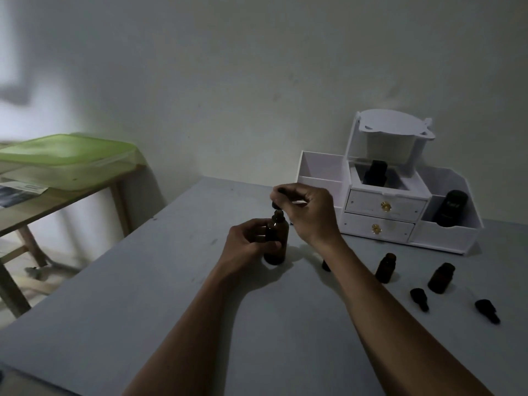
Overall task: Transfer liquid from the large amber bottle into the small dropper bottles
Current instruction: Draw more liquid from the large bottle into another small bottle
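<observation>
Both forearms reach forward over the grey table point(143, 324). The left hand point(248, 241) wraps around the large amber bottle point(275, 241), which stands upright near the table's middle, toward the far edge. The right hand point(305, 215) arches above it, wrist bent, thumb and fingers pinching a dark cap point(276, 205) just over the bottle's neck. Toward the right edge stand two small dropper bottles point(385, 267) point(441, 277), open, with two dropper caps point(419, 299) point(487, 310) lying nearer the front. A white organizer point(385, 207) sits at the far right corner.
</observation>
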A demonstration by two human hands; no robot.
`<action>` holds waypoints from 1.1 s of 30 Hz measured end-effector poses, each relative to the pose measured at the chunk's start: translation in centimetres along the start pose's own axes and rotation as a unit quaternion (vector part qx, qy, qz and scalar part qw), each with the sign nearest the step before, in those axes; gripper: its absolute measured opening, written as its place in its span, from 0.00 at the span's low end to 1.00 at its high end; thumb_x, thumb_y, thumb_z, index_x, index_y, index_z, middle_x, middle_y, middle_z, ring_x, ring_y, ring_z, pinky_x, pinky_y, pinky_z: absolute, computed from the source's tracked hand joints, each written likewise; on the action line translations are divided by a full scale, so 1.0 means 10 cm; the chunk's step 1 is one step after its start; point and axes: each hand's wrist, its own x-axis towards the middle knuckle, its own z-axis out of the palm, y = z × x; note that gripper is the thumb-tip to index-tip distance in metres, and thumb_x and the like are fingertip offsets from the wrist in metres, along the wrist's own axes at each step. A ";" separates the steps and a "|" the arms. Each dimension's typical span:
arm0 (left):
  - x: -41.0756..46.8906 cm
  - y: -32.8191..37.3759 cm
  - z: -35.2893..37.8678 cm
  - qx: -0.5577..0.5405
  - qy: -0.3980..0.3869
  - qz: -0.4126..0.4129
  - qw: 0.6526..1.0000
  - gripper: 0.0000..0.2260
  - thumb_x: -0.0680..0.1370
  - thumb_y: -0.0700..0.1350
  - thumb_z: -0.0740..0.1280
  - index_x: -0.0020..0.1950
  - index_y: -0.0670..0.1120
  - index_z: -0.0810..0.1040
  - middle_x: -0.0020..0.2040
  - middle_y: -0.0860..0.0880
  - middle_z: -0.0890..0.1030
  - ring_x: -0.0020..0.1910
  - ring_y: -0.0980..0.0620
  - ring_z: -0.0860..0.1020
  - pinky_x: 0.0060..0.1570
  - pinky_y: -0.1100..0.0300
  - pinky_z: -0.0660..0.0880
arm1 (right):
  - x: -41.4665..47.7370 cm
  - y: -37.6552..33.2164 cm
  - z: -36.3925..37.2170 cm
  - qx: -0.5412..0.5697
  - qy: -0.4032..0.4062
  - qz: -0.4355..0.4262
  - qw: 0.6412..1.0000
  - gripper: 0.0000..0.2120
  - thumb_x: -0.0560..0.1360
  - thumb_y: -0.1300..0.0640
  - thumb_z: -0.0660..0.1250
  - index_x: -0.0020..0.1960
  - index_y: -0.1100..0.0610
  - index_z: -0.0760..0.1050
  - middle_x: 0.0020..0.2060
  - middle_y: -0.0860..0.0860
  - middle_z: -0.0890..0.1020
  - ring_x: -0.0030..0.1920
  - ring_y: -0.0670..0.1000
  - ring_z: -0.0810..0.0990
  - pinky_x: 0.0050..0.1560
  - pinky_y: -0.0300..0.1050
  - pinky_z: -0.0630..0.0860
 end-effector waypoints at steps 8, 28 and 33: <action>0.00 -0.01 -0.01 0.001 -0.001 0.003 1.000 0.18 0.69 0.37 0.75 0.58 0.49 0.83 0.50 0.50 0.86 0.49 0.53 0.84 0.42 0.65 0.79 | -0.10 0.17 0.07 -0.014 0.016 0.014 1.000 0.06 0.74 0.56 0.74 0.48 0.57 0.86 0.40 0.49 0.87 0.41 0.43 0.85 0.47 0.35 0.80; 0.05 -0.10 -0.01 0.011 -0.003 -0.015 1.000 0.19 0.70 0.38 0.76 0.59 0.52 0.82 0.52 0.53 0.85 0.52 0.53 0.83 0.49 0.61 0.80 | -0.14 0.15 0.13 -0.016 0.074 0.036 0.996 0.09 0.74 0.53 0.74 0.52 0.56 0.85 0.42 0.45 0.85 0.41 0.37 0.82 0.44 0.28 0.78; 0.05 -0.08 -0.01 0.040 0.008 -0.011 0.999 0.22 0.69 0.37 0.77 0.58 0.57 0.80 0.53 0.55 0.84 0.54 0.56 0.80 0.55 0.56 0.78 | -0.02 -0.03 0.06 0.021 0.096 0.017 0.995 0.09 0.74 0.53 0.74 0.51 0.57 0.84 0.40 0.48 0.86 0.41 0.43 0.85 0.45 0.39 0.82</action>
